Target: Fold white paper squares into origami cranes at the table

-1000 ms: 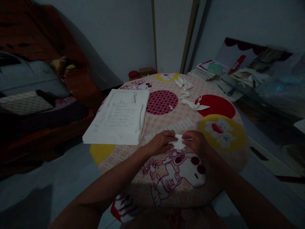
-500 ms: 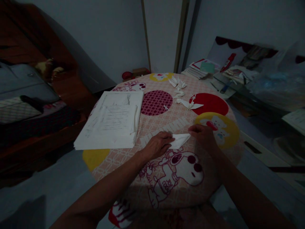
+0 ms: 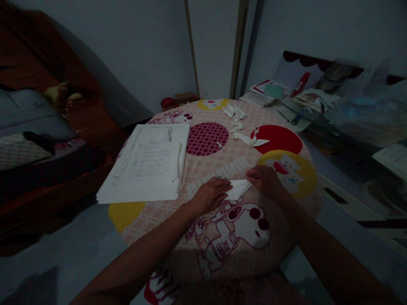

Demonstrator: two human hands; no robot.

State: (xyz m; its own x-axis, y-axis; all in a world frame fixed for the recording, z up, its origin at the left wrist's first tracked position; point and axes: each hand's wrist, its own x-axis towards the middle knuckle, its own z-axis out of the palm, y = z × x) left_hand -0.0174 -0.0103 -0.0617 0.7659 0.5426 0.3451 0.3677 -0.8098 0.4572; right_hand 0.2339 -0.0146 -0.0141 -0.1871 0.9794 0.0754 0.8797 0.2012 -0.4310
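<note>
A small folded white paper lies on the patterned tablecloth near the table's front, above the printed cartoon dog. My left hand holds its left end down, fingers bent over the edge. At the paper's upper right corner, my right hand is closed in a pinch; the fingertips partly hide that corner. Several folded paper cranes rest farther back on the cloth, right of the middle. Just beyond my hands is a pale striped strip, and I cannot tell whether it is printed on the cloth.
A thick stack of written paper sheets covers the left of the round table. On the right stands a glass shelf with a plastic bag, papers and a red tube. A wooden seat with bags is at far left.
My right hand has moved slightly left and now grips the paper's right corner, covering more of it. My left hand stays on the left end. The view has shifted a little.
</note>
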